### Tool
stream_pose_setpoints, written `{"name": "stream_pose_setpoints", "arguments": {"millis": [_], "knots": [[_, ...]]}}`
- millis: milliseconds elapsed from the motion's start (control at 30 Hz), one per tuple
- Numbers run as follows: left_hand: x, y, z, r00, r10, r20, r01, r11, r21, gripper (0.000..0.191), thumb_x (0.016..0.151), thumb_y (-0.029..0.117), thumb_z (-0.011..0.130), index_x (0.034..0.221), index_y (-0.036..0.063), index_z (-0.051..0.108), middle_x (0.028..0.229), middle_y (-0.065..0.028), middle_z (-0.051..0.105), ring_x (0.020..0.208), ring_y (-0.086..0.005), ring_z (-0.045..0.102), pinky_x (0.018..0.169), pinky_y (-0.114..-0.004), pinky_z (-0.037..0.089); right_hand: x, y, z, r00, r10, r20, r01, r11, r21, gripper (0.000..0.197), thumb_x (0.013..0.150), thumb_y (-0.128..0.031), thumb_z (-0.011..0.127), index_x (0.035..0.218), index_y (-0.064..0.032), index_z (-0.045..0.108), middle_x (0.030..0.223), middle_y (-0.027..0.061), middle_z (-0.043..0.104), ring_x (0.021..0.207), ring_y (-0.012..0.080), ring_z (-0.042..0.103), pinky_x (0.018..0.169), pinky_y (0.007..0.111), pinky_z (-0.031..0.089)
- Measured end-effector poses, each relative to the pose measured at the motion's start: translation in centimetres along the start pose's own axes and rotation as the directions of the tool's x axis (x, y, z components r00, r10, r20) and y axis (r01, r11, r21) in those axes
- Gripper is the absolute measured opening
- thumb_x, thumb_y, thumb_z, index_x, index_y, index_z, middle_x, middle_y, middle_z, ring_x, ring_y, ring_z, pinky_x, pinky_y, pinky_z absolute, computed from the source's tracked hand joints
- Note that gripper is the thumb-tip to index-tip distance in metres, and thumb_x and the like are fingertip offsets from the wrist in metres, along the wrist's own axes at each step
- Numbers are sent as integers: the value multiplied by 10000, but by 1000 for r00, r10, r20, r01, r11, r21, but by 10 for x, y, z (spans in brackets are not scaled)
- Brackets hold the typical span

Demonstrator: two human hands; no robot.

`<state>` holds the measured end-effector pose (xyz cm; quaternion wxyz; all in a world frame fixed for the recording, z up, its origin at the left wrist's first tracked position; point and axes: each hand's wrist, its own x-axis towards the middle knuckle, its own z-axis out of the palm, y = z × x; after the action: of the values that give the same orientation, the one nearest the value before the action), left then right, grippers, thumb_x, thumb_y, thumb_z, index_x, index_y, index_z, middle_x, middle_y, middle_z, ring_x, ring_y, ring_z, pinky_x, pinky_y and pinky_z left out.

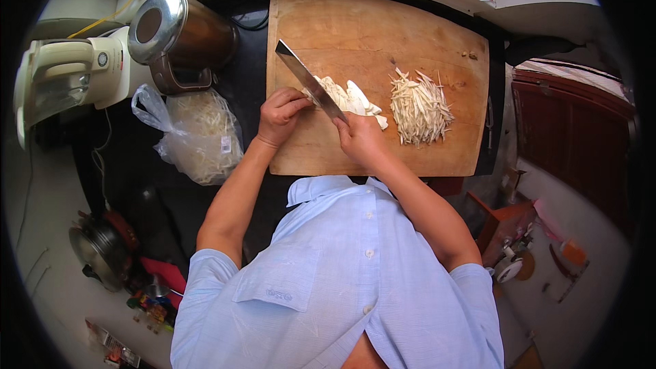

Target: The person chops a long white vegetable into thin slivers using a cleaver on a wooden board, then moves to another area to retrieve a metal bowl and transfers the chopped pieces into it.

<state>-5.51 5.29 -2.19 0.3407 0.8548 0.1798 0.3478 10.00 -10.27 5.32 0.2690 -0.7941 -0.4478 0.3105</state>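
Observation:
My right hand (362,137) is closed around the handle of a cleaver (311,81), whose broad blade slants up and left over a wooden cutting board (333,20). Pale slices of a peeled vegetable or mushroom (353,97) lie overlapped beside the blade, partly hidden behind it. To the left of the blade, my left hand (282,115) has its fingertips bent together at the end of the slices; what they pinch is mostly covered. A heap of thin pale shreds (420,107) rests apart on the board's right side.
A clear plastic bag of pale sprouts or shreds (202,136) sits left of the board. Behind it stand a brown kettle with a metal lid (189,36) and a cream appliance with a clear jug (72,72). Small brown scraps (469,55) lie near the board's right edge.

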Motion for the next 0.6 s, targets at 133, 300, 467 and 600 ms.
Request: {"name": "stream_pose_setpoints", "arguments": {"millis": [133,300,467,600], "knots": [[0,0,-2,1000,10,16,-10,1000,-10,307,671,-106,714,908,84,764,914,-77,718,873,-287,705,766,-375,577,-14,-10,-22,995,50,83,-48,999,-23,190,947,-155,649,877,11,711,693,270,642,670,465,655,626,531,527],[3,-2,-1,1000,26,18,-26,999,-23,274,680,-82,716,893,85,760,915,-70,722,867,-281,704,755,-371,580,-24,-10,-32,991,61,121,-60,998,-15,187,953,-132,641,858,25,680,675,270,632,647,468,642,616,530,517],[4,-2,-2,999,36,16,-35,999,-33,245,687,-63,712,875,87,757,914,-64,727,864,-272,705,743,-366,584,-25,-12,-35,986,101,130,-99,995,-28,206,958,-141,637,843,25,674,683,279,634,665,474,649,629,538,521],[3,-4,-1,999,34,20,-33,999,-44,264,682,-76,717,889,82,759,906,-67,724,855,-274,704,743,-364,578,-23,-20,-36,976,147,161,-136,988,-75,229,958,-157,638,831,27,679,697,291,639,684,480,658,647,547,529]]}}
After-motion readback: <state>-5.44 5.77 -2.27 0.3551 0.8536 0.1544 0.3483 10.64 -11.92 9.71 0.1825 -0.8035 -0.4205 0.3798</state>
